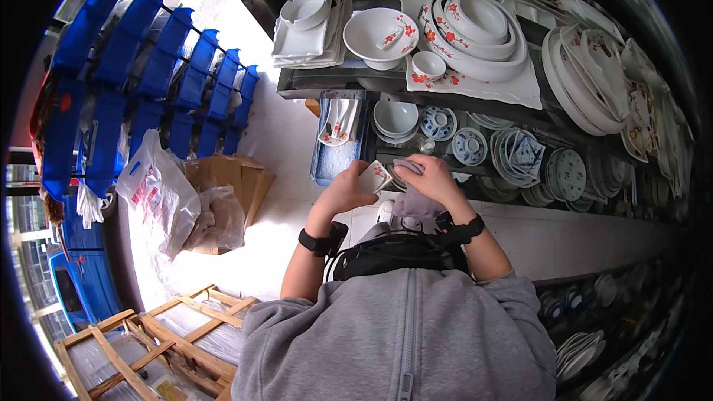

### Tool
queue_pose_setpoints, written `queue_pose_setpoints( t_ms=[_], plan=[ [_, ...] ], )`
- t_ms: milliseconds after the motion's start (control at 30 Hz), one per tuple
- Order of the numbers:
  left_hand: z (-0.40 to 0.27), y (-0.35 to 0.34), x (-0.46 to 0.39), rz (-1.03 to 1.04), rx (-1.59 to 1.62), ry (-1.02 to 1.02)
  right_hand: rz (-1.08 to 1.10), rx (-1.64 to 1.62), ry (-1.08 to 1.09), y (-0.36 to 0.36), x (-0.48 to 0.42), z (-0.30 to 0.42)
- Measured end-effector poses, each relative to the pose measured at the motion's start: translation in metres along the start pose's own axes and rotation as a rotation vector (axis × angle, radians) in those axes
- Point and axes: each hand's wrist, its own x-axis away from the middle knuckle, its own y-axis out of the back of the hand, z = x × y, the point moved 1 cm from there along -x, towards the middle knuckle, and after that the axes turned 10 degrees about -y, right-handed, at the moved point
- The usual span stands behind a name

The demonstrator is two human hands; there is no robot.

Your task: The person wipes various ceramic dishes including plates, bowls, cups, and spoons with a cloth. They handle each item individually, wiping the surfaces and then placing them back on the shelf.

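Observation:
My left hand (346,192) grips a small white ceramic piece (374,178) with a red flower print, its corner pointing up and right. Close beside it, my right hand (431,178) holds a grey cloth (420,200) that hangs down below the fingers. A fold of the cloth pokes out near the piece's right edge; whether they touch I cannot tell. Just beyond my hands, a blue rectangular tray (338,164) on the lower shelf carries a floral dish (338,125) with spoons.
A dark upper shelf (334,86) bears a flower-printed bowl (380,33), nested bowls (473,33) and stacked plates. Blue-patterned crockery (470,146) fills the shelf below. Leftward are blue bins (156,61), a plastic bag (159,195) and a cardboard box (250,184). Wooden crates (167,340) stand lower left.

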Motion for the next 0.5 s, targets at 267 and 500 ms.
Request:
queue_pose_setpoints(
  t_ms=[267, 500],
  plan=[
    [0.136, -0.003, 0.012, -0.259, -0.186, 0.4, -0.072, 0.014, -0.021, 0.013, 0.004, -0.017],
    [0.181, -0.019, -0.007, -0.403, -0.355, 0.262, -0.108, 0.033, -0.051, 0.017, 0.011, -0.025]
  ],
)
